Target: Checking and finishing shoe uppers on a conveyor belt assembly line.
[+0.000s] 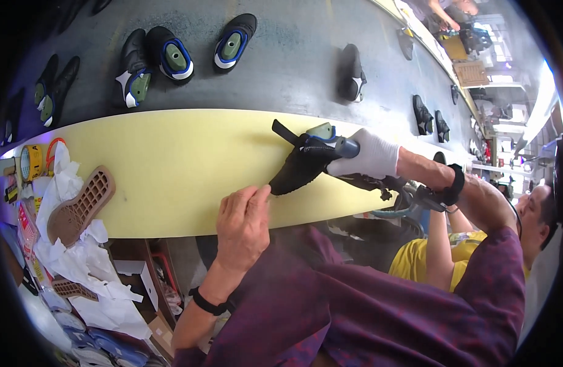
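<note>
A black shoe (300, 170) with a green last (322, 130) in its opening is held over the yellow bench top (171, 174). Its toe points to the lower left, and a black strap-like piece sticks up from it. My bare left hand (245, 226) pinches at the tip of the toe. My right hand (371, 154), in a white knitted glove, closes around a tool with a dark grey round end (347, 147), against the shoe's heel side. The glove hides most of the tool, and I cannot tell whether those fingers also grip the shoe.
Beyond the bench runs a dark conveyor belt (294, 79) carrying several black shoes (234, 43). On the left lie a brown sole (79, 205), white paper (89, 269) and a yellow tape roll (31, 162). A person in a yellow shirt (416, 260) sits close at right.
</note>
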Demonstrator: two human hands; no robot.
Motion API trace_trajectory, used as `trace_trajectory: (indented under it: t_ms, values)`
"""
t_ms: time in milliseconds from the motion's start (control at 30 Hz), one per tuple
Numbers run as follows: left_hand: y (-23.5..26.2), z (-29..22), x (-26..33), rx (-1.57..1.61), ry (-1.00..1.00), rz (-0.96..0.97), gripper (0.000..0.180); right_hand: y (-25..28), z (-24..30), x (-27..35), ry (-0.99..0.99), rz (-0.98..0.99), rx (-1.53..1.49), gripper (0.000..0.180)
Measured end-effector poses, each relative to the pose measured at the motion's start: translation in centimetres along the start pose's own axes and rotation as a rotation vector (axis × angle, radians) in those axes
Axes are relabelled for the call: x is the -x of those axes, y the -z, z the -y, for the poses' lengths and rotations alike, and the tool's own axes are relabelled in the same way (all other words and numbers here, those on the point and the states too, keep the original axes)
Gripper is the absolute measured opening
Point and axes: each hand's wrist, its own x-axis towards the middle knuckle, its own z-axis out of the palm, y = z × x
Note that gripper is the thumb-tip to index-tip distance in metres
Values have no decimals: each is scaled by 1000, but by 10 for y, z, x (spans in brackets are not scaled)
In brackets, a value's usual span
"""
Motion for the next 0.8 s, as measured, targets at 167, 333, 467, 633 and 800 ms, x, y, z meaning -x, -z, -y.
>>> trace_trajectory:
  t_ms: [167, 333, 467, 633, 800]
  values:
    - [5, 7, 5, -5, 71, -33, 31, 2, -8, -11, -116, 70, -20, 47]
    - [1, 11, 0, -5, 133, 6, 32, 5, 1, -12, 0, 27, 39, 52]
    - [-21, 11, -23, -10, 130, 76, 25, -1, -11, -10, -25, 29, -114, 52]
    - [-60, 5, -46, -170, 103, 183, 37, -14, -23, 13, -89, -201, -302, 46]
    - [-85, -7, -81, -219, 233, 368, 65, -44, -103, 18, -292, -640, -740, 52]
